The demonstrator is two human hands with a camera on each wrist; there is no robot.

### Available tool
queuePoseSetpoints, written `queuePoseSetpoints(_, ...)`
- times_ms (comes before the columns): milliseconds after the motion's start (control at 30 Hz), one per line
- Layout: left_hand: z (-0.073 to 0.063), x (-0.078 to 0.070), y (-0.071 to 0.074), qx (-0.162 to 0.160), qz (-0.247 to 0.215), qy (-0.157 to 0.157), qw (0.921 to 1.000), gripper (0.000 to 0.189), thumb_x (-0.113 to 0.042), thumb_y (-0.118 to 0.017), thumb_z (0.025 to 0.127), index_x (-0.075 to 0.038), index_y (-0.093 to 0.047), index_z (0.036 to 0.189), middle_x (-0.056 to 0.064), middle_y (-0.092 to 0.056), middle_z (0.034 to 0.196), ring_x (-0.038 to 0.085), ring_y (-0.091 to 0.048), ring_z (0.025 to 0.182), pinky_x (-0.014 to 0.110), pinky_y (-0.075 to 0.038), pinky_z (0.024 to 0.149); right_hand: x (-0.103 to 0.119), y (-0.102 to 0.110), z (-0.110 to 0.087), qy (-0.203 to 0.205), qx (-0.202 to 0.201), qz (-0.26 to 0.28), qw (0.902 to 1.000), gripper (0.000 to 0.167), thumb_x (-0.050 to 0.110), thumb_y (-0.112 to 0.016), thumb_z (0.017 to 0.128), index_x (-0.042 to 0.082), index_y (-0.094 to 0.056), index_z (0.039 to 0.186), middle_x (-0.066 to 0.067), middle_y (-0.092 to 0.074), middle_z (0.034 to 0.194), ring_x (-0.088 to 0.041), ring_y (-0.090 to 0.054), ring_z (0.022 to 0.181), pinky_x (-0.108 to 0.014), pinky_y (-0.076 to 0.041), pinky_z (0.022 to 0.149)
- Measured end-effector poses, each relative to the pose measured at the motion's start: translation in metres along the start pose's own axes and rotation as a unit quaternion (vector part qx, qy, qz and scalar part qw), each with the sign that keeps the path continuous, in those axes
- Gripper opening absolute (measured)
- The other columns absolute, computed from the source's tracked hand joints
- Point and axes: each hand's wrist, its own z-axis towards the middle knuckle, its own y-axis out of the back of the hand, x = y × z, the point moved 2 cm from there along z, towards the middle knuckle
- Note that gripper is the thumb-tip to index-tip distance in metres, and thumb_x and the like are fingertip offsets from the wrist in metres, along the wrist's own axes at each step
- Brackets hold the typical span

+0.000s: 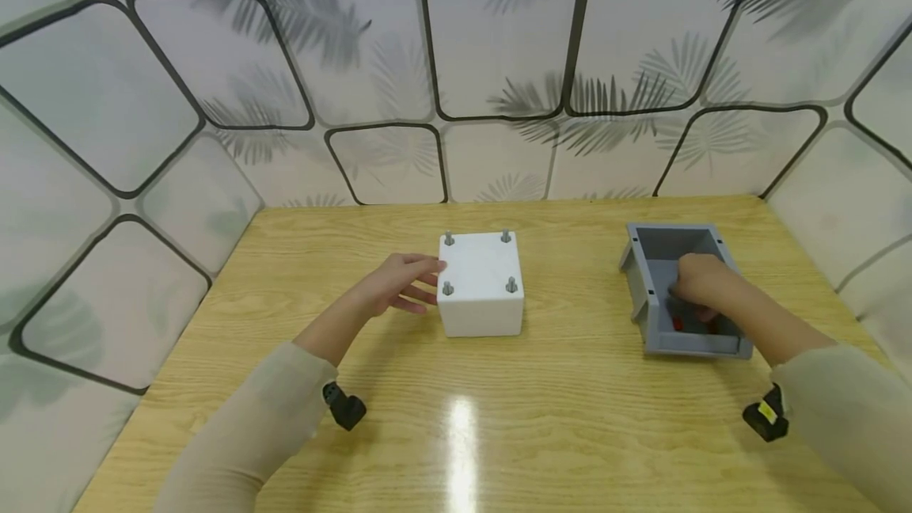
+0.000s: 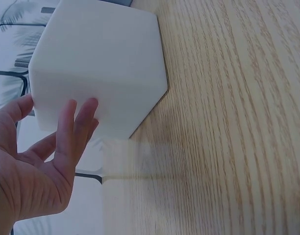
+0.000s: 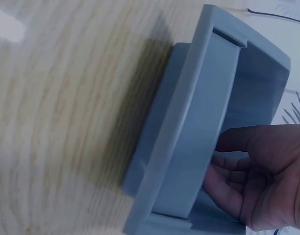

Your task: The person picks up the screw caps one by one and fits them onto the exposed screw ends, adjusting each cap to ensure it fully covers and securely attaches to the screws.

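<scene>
A white box stands on the table, with an upright metal bolt at each corner of its top. My left hand is at its left side. In the left wrist view, the fingertips rest against the white side wall, fingers spread and only slightly bent. On the right, my right hand reaches down into a grey bin. Small red pieces lie on the bin floor below that hand. In the right wrist view, its fingers bend behind the bin's wall, so their tips and anything between them are hidden.
The wooden table carries both the box and the bin, with a stretch of tabletop between them. A patterned curtain encloses the back and sides. A small black device hangs at each sleeve cuff.
</scene>
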Motion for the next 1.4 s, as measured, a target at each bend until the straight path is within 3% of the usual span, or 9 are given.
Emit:
queuePoseSetpoints(233, -0.001, 0.0, -0.001, 0.0, -0.013, 0.001, 0.9999, 0.057, -0.039, -0.059, 0.091, -0.007, -0.047, 0.137, 0.019, -0.057, 0.124, 0.023, -0.068, 0.092, 0.033, -0.058, 0.074, 0.002, -0.001, -0.005, 0.025, -0.031, -0.003, 0.9992, 0.033, 0.007, -0.047, 0.09, 0.003, -0.049, 0.057, -0.008, -0.054, 0.051, -0.015, -0.058, 0.04, -0.031, -0.053, 0.043)
queuePoseSetpoints(600, -0.001, -0.001, -0.003, 0.001, -0.02, 0.019, 0.9996, 0.054, -0.038, -0.057, 0.093, -0.007, -0.047, 0.136, 0.018, -0.057, 0.122, 0.021, -0.066, 0.092, 0.032, -0.058, 0.074, 0.006, 0.003, -0.015, 0.019, -0.046, 0.007, 0.9988, 0.034, 0.015, -0.048, 0.096, 0.003, -0.053, 0.064, -0.005, -0.05, 0.054, -0.014, -0.058, 0.045, -0.03, -0.052, 0.046)
queuePoseSetpoints(867, -0.002, 0.0, -0.003, 0.0, -0.02, 0.022, 0.9996, 0.054, -0.039, -0.056, 0.093, -0.007, -0.047, 0.135, 0.017, -0.059, 0.121, 0.022, -0.065, 0.094, 0.032, -0.058, 0.075, 0.005, 0.006, -0.024, 0.005, -0.064, 0.043, 0.997, 0.032, 0.017, -0.048, 0.095, -0.015, -0.055, 0.096, -0.011, -0.058, 0.064, -0.015, -0.059, 0.05, -0.032, -0.053, 0.047)
queuePoseSetpoints(1067, -0.002, 0.001, -0.003, -0.002, -0.026, 0.026, 0.9993, 0.054, -0.039, -0.055, 0.093, -0.007, -0.046, 0.135, 0.016, -0.059, 0.12, 0.022, -0.065, 0.095, 0.032, -0.058, 0.075, 0.004, 0.008, -0.027, 0.007, -0.084, 0.061, 0.9946, 0.032, 0.018, -0.047, 0.095, -0.011, -0.057, 0.092, -0.008, -0.058, 0.063, -0.015, -0.059, 0.051, -0.031, -0.054, 0.048)
queuePoseSetpoints(1400, -0.001, 0.002, -0.005, -0.003, -0.05, 0.048, 0.9976, 0.055, -0.04, -0.056, 0.092, -0.008, -0.045, 0.135, 0.014, -0.058, 0.121, 0.022, -0.062, 0.098, 0.034, -0.057, 0.08, 0.005, 0.012, -0.039, 0.018, -0.128, 0.09, 0.9875, 0.039, 0.022, -0.049, 0.096, -0.015, -0.055, 0.106, -0.018, -0.064, 0.077, -0.014, -0.061, 0.055, -0.034, -0.055, 0.051)
